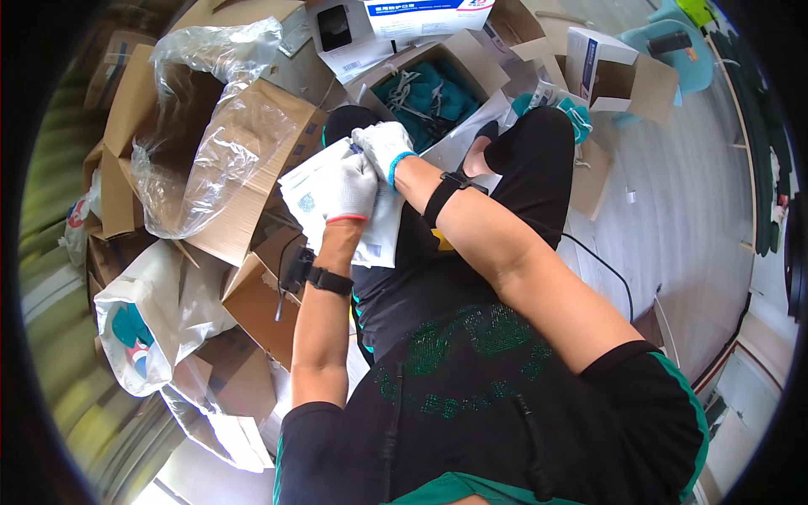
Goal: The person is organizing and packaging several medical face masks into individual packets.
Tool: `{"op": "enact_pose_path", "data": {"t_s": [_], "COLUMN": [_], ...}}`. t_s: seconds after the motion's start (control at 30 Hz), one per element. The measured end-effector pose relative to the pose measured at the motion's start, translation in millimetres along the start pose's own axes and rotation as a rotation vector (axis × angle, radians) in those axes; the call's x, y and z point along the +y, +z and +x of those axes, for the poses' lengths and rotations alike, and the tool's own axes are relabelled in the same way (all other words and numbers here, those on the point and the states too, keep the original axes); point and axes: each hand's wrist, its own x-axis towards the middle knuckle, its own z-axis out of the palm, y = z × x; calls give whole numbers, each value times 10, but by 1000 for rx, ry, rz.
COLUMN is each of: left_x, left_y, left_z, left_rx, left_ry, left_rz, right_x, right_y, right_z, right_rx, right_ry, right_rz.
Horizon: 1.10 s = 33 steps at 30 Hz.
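Both my hands wear white knit gloves, and they meet over my lap. My left hand, with a red cuff, is closed on a stack of flat white printed packets that rests across my thigh. My right hand, with a blue cuff, is closed with its fingertips against the left hand's, at the stack's upper edge. A small dark bluish bit shows between the fingertips; what they pinch is hidden. Just beyond my hands, an open cardboard box holds teal face masks with white straps.
Open cardboard boxes and clear plastic film crowd the left. A white sack with teal items leans there. A phone lies at the top. To the right are a white carton, a light-blue chair and a black cable.
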Motion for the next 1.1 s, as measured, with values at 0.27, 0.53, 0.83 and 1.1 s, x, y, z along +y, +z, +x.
{"op": "enact_pose_path", "data": {"t_s": [0.27, 0.53, 0.83, 1.1], "left_x": [242, 566, 76, -242], "left_y": [-18, -120, -853, -599], "left_z": [-463, -991, -603, -7], "left_rx": [195, 229, -17, 149], "left_ry": [-97, -196, -72, 204], "left_rz": [171, -64, -12, -3], "right_x": [-127, 112, -162, -93], "right_y": [-32, 174, -136, -294], "right_z": [87, 170, -181, -203], "right_rx": [-92, 8, 229, 175], "right_ry": [65, 512, 273, 212], "right_rz": [-18, 863, 895, 934]}}
